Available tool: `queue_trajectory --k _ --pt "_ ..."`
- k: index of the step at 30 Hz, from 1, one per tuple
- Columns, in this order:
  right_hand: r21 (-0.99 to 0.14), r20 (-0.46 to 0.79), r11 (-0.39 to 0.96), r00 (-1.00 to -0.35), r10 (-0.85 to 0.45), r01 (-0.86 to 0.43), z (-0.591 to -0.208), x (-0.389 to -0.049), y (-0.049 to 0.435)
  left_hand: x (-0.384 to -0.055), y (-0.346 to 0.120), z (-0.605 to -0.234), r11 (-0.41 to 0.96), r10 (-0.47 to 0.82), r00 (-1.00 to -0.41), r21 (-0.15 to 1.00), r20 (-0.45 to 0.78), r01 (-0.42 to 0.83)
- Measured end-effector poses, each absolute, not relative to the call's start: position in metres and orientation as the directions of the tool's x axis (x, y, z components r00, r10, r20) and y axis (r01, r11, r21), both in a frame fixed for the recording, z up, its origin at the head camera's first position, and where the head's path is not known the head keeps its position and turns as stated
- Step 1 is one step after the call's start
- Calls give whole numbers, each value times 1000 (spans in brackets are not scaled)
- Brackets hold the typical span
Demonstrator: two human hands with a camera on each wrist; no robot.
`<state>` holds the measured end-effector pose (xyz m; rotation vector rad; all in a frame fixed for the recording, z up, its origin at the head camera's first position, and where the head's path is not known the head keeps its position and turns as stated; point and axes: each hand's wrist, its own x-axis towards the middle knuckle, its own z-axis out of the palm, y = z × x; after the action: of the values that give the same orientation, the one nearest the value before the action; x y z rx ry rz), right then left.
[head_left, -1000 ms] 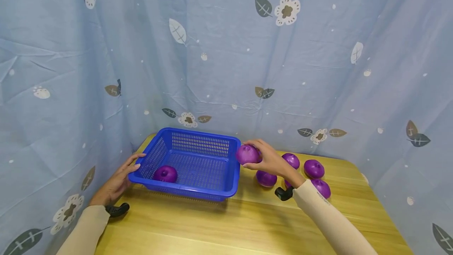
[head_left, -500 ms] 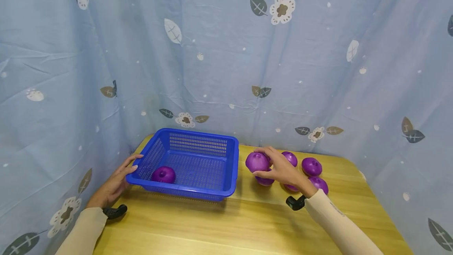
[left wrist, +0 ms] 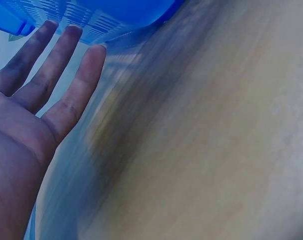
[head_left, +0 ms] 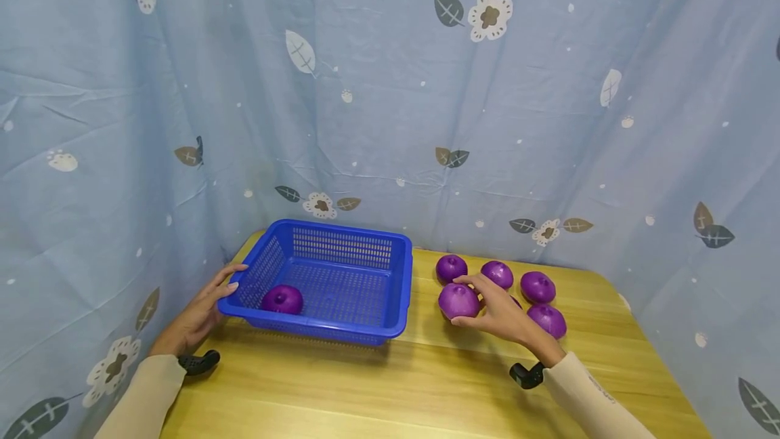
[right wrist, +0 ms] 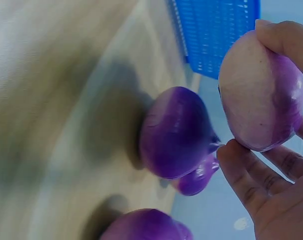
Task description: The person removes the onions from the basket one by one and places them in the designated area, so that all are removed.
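Observation:
My right hand (head_left: 496, 314) holds a purple onion (head_left: 459, 301) between thumb and fingertips. In the right wrist view this onion (right wrist: 264, 95) is off the table, its pale side showing; another onion (right wrist: 176, 132) sits on the wood near my fingertips. Several more purple onions lie around the hand, among them one at the back (head_left: 451, 269) and one at the right (head_left: 546, 321). One is partly hidden by my fingers. My left hand (head_left: 198, 314) touches the left side of a blue plastic basket (head_left: 317, 322), fingers extended. One onion (head_left: 283, 299) lies inside the basket.
The wooden table (head_left: 365, 391) has its back edge against a blue curtain (head_left: 390, 120) printed with flowers and leaves. A small black device (head_left: 526, 376) sits at the right wrist, another black device (head_left: 200, 362) at the left.
My right hand, with the onion, has moved from beside the basket's right rim rightward and toward me, over the other onions. A back onion has come into view. The left hand stays on the basket.

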<state>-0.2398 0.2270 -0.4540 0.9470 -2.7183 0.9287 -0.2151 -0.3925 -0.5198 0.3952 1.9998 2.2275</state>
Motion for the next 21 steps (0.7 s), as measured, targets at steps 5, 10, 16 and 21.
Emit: queue_trajectory --k 5,10,16,21 --pt "-528 275 621 -809 -520 -579 -466 -231 235 -215 -392 -519 -110 258 -960 991 106 80" --pt "-535 238 636 -822 -518 -556 -478 -221 240 -214 -392 -519 -86 256 -961 993 104 84" --pt "-532 230 647 -829 -510 -546 -488 -213 244 -214 -391 -519 -101 253 -962 992 101 77" --pt "-523 238 641 -819 -523 -562 -496 -211 245 -215 -392 -519 -101 231 -969 993 83 61"
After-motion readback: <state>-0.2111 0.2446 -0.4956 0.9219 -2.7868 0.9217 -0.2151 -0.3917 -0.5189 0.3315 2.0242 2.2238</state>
